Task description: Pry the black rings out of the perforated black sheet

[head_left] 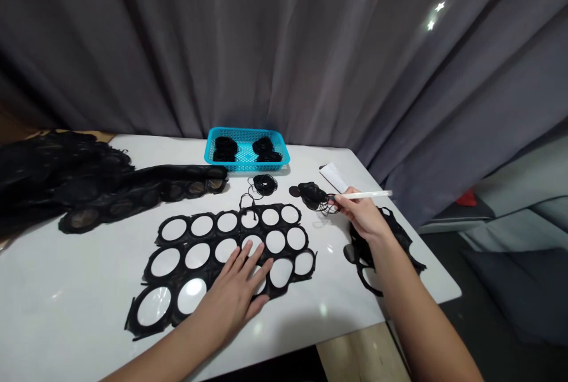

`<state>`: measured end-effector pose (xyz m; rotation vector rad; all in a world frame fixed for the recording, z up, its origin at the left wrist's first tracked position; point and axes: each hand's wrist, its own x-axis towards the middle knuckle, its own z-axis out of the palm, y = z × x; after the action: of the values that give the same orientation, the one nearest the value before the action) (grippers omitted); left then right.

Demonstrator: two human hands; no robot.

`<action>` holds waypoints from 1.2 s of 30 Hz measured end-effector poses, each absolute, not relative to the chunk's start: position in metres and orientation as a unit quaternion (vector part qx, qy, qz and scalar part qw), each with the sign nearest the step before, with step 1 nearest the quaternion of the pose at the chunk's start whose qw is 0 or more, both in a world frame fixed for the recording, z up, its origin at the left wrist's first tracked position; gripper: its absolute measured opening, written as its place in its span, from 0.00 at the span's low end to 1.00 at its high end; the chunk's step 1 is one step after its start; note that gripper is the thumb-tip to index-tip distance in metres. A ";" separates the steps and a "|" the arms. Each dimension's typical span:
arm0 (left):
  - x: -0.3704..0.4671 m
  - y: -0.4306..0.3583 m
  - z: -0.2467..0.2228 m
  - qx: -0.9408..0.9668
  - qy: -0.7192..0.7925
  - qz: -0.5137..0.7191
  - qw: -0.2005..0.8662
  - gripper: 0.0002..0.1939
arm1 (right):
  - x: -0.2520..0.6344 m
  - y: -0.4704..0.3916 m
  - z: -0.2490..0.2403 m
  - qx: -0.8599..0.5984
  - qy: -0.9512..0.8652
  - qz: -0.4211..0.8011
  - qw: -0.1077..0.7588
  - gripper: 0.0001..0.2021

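A black sheet with rows of round holes point(216, 271) lies on the white table. My left hand point(242, 278) rests flat on its middle, fingers spread. To the right, my right hand point(357, 210) is closed around a thin white pen-like stick point(370, 194), which points right. Thin black cords touch its fingertips and run to a dark bundle point(312, 193) just left of them. Above the sheet lies a coil of black cord point(265, 184), its loose end reaching the top row of holes.
Behind stands a blue basket point(245, 166) with black cord coils. Dark fabric point(84, 184) covers the table's left side. Black cut pieces point(402, 240) lie under my right forearm, near the right edge. A white paper point(333, 177) lies beyond my right hand; a grey curtain hangs behind.
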<state>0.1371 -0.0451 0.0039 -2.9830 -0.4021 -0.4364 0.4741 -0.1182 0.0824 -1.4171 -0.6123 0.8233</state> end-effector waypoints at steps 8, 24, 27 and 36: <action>0.131 -0.032 0.019 -0.987 -0.125 -0.087 -0.057 0.27 | 0.458 -0.061 0.073 -0.674 -0.367 0.235 0.597 0.25; 0.122 -0.025 0.023 -0.988 -0.115 -0.075 -0.072 0.27 | 0.397 0.049 0.053 -0.676 -0.531 0.267 0.436 0.06; 0.121 -0.025 0.021 -0.987 -0.110 -0.085 -0.077 0.27 | 0.395 0.043 0.063 -0.665 -0.541 0.244 0.454 0.07; 0.124 -0.026 0.024 -0.982 -0.131 -0.106 -0.088 0.30 | 0.381 -0.032 0.042 -0.602 -0.463 0.429 0.489 0.14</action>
<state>0.1240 -0.0259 0.0242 -3.2700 -0.4366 -0.3530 0.3813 -0.0323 0.0422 -1.4634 -1.1237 1.0414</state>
